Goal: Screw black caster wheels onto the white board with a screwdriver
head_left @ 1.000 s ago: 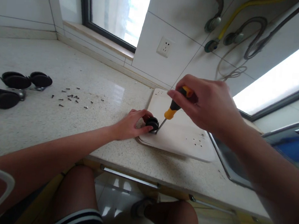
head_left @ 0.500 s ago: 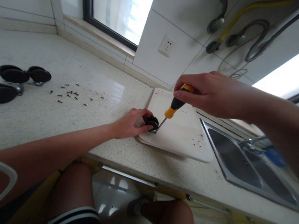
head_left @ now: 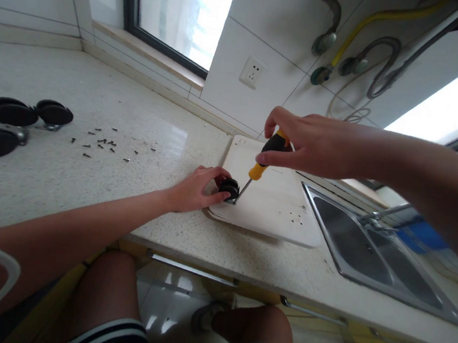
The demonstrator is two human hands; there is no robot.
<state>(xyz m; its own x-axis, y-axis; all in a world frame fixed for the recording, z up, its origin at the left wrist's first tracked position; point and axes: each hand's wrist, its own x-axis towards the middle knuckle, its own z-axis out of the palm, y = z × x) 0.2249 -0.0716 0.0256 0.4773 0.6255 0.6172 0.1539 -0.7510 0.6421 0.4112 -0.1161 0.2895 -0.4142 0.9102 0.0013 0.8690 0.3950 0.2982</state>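
Note:
A white board (head_left: 266, 203) with small holes near its corners lies on the countertop. At its near left corner stands a black caster wheel (head_left: 229, 188) on a metal plate, and my left hand (head_left: 200, 190) grips the wheel between thumb and fingers. My right hand (head_left: 293, 143) is wrapped around the handle of a yellow and black screwdriver (head_left: 257, 171). The screwdriver slants down to the left, its tip at the caster's plate. Whether a screw sits under the tip is too small to tell.
Several loose screws (head_left: 107, 142) are scattered on the speckled countertop (head_left: 100, 190). Three more casters (head_left: 12, 111) lie at the far left. A steel double sink (head_left: 353, 239) is set in at the right. Behind are a wall socket (head_left: 252, 72) and hoses (head_left: 363, 22).
The fingers of my right hand have shifted on the screwdriver handle, with the index finger now lifted higher. My left hand stays on the caster. The whole view has moved slightly.

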